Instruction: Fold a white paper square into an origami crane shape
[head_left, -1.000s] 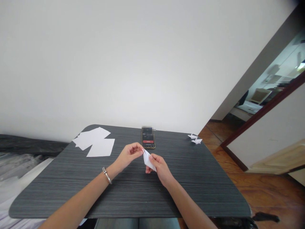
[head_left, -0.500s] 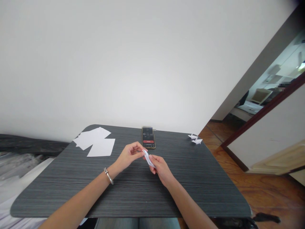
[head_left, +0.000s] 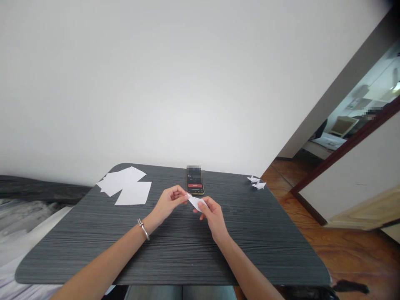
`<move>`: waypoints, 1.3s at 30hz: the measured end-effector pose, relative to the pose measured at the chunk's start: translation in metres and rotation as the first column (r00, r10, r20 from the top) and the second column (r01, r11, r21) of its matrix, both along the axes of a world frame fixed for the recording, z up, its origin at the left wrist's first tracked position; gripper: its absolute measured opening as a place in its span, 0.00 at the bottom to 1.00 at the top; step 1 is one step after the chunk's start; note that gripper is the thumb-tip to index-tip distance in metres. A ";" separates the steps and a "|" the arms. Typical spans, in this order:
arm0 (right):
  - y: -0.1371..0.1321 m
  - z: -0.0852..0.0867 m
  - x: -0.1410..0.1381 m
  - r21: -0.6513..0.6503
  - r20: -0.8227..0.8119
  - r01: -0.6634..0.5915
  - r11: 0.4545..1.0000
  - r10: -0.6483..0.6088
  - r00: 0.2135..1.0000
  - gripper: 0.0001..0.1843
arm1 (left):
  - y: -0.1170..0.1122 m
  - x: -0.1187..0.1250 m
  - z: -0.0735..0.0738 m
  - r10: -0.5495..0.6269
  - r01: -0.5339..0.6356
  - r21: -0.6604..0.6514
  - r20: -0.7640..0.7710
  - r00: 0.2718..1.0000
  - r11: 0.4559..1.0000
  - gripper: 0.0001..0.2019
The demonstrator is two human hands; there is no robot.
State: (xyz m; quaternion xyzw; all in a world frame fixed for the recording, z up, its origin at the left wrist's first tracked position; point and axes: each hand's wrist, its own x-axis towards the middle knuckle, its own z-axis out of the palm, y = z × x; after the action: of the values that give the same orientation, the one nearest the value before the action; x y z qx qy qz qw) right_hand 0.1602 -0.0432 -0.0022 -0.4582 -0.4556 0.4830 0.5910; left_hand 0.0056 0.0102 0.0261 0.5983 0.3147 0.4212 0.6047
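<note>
Above the middle of the dark striped table (head_left: pixel 175 254), both my hands hold a small folded white paper (head_left: pixel 195 202). My left hand (head_left: pixel 170 202), with a silver bracelet on its wrist, pinches the paper's left tip. The fingers of my right hand (head_left: pixel 212 214) are closed on its right end. The paper lies nearly level between the two hands, a little above the tabletop.
A phone (head_left: pixel 195 184) with a lit screen lies just beyond my hands. Several white paper sheets (head_left: pixel 126 186) are spread at the back left. Two small folded paper figures (head_left: pixel 256 182) sit near the back right edge. A wooden floor and an open doorway lie to the right.
The folded paper has turned from hanging down to lying almost flat. My right hand has risen slightly with it. My left hand has stayed nearly in place.
</note>
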 end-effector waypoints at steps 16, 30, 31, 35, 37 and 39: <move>0.000 -0.005 0.004 0.133 0.203 0.119 0.984 -0.144 0.968 0.09 | -0.002 0.001 0.002 0.017 -0.017 -0.012 -0.012 1.000 1.000 0.07; -0.004 -0.003 0.002 0.130 0.255 0.149 0.980 -0.178 0.950 0.08 | 0.000 0.000 0.000 -0.013 0.011 -0.059 -0.039 0.999 0.998 0.06; -0.004 -0.002 0.003 0.134 0.265 0.149 0.980 -0.180 0.947 0.08 | 0.001 0.000 -0.001 0.001 -0.003 -0.041 -0.067 0.998 0.999 0.06; -0.005 0.000 0.003 0.155 0.309 0.158 0.975 -0.200 0.930 0.08 | 0.002 -0.002 0.000 0.042 -0.023 0.109 -0.175 0.984 0.994 0.06; -0.006 0.002 0.003 0.164 0.324 0.160 0.973 -0.207 0.923 0.08 | 0.001 -0.003 0.001 0.054 -0.011 0.198 -0.211 0.976 0.980 0.06; -0.006 0.003 0.003 0.170 0.332 0.158 0.973 -0.207 0.920 0.08 | 0.000 -0.004 0.003 0.063 -0.001 0.266 -0.225 0.972 0.964 0.06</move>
State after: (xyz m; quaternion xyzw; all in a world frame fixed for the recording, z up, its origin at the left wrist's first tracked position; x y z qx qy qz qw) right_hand 0.1635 -0.0492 0.0003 -0.5343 -0.5408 0.3039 0.5742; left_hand 0.0014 0.0098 0.0289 0.7133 0.3339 0.3963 0.4720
